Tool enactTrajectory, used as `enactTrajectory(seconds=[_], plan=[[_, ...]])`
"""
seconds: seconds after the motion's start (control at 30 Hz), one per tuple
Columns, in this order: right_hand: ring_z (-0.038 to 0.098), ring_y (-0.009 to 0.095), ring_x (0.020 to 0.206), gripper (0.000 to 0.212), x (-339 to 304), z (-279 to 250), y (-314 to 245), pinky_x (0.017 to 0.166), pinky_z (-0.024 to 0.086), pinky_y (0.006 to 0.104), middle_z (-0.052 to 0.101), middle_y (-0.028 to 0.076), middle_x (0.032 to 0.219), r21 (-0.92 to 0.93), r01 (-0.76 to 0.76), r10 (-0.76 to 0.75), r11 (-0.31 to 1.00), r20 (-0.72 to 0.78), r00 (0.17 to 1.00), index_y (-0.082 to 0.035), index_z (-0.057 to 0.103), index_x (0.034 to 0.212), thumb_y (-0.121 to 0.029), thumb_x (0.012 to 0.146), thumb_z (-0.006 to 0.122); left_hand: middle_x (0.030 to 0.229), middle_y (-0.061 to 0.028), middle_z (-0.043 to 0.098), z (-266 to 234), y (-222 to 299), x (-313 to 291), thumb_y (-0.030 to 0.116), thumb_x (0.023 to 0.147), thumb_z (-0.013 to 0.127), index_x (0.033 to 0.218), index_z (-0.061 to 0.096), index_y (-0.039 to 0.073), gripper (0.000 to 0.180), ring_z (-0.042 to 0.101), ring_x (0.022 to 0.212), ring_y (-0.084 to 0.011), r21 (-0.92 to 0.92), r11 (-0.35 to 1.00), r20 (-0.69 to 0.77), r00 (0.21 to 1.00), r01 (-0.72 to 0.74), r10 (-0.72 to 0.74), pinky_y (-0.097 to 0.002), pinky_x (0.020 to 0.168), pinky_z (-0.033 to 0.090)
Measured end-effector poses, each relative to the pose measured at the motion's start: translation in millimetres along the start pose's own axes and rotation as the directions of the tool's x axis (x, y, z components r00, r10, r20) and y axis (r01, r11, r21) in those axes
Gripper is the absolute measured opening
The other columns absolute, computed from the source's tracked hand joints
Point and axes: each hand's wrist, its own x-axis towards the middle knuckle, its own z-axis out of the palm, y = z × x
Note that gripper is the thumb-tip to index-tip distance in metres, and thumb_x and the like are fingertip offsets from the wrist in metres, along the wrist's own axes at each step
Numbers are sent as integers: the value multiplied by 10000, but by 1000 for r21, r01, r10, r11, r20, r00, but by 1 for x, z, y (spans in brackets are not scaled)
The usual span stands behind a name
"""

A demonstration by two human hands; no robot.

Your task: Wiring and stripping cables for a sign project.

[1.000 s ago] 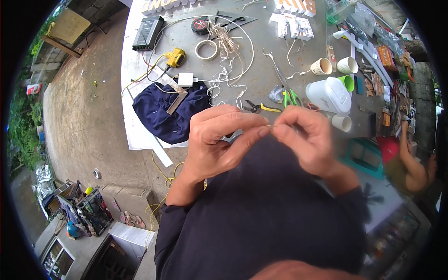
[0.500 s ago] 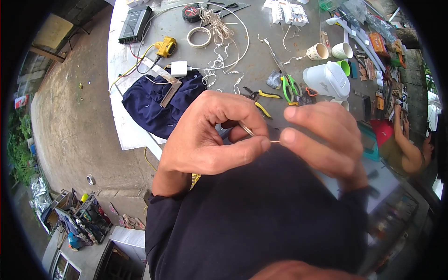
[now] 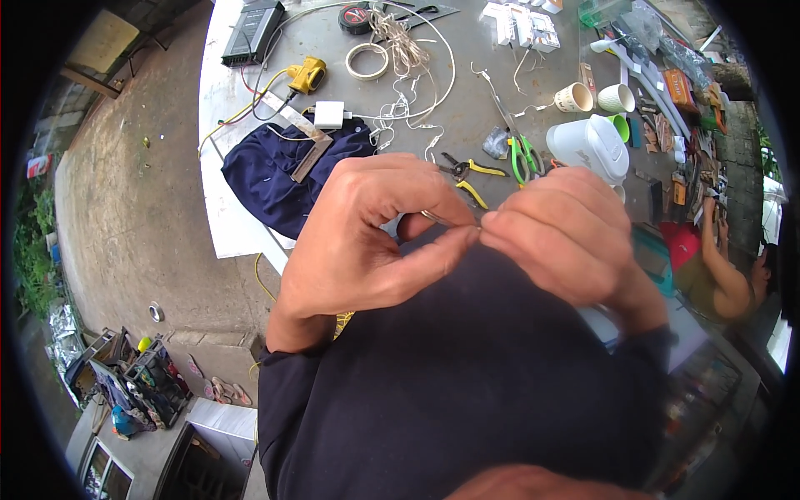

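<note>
My left hand (image 3: 379, 229) is closed in a pinch on a thin wire (image 3: 430, 216), a short stretch of which shows inside the curl of the fingers. The fingertips of my right hand (image 3: 562, 233) are pressed together right at the left fingertips, where the wire's end is hidden between them. Both hands are held up in front of my dark shirt, over the table's near edge. Just beyond them on the table lie yellow-handled pliers (image 3: 486, 169) and green-handled scissors (image 3: 522, 157).
A dark blue cloth (image 3: 267, 183) with a metal square (image 3: 312, 158) on it lies left on the grey table (image 3: 467, 50). Strung light modules (image 3: 400, 108), a tape roll (image 3: 367, 61), cups (image 3: 573, 97) and a white container (image 3: 590, 148) stand beyond. Another person (image 3: 717, 267) is at far right.
My right fingers have come down and left and closed at the wire's end, against my left fingertips. Earlier they were apart, with a bit of wire showing between the hands.
</note>
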Motion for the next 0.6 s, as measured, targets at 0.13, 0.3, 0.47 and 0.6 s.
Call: enactTrajectory(seconds=[0.13, 0.3, 0.47, 0.6], plan=[[629, 195, 660, 96, 3, 6, -7, 595, 486, 316, 644, 98, 756, 339, -533, 513, 775, 156, 844, -8, 688, 842, -28, 800, 772, 579, -4, 450, 4, -6, -1, -44, 656, 757, 755, 714, 25, 128, 410, 540, -116, 242, 959, -93, 980, -147, 174, -292, 519, 264], [569, 32, 648, 194, 4, -5, 9, 587, 433, 208, 670, -30, 778, 489, -808, 457, -327, 831, 317, -25, 682, 956, -218, 957, 683, 574, -6, 462, 8, -14, -1, -42, 653, 767, 774, 722, 28, 147, 424, 533, -127, 444, 815, -74, 891, -372, 447, -297, 511, 275], [623, 130, 778, 237, -3, -5, -1, 663, 498, 263, 663, 28, 878, 373, -624, 585, 687, 225, 779, -33, 681, 1048, -164, 867, 764, 554, 2, 448, -2, -9, -6, -21, 644, 757, 736, 705, 16, 111, 397, 516, -97, 179, 973, -126, 977, -148, 171, -286, 505, 244], [643, 205, 869, 382, 2, -5, -4, 712, 536, 331, 672, 73, 956, -215, 144, -140, 966, 36, 990, -29, 671, 1109, -70, 757, 815, 582, -16, 562, -12, -8, -4, 10, 739, 747, 724, 696, 31, 57, 437, 491, -109, 13, 998, -18, 998, -67, 67, -272, 459, 313]])
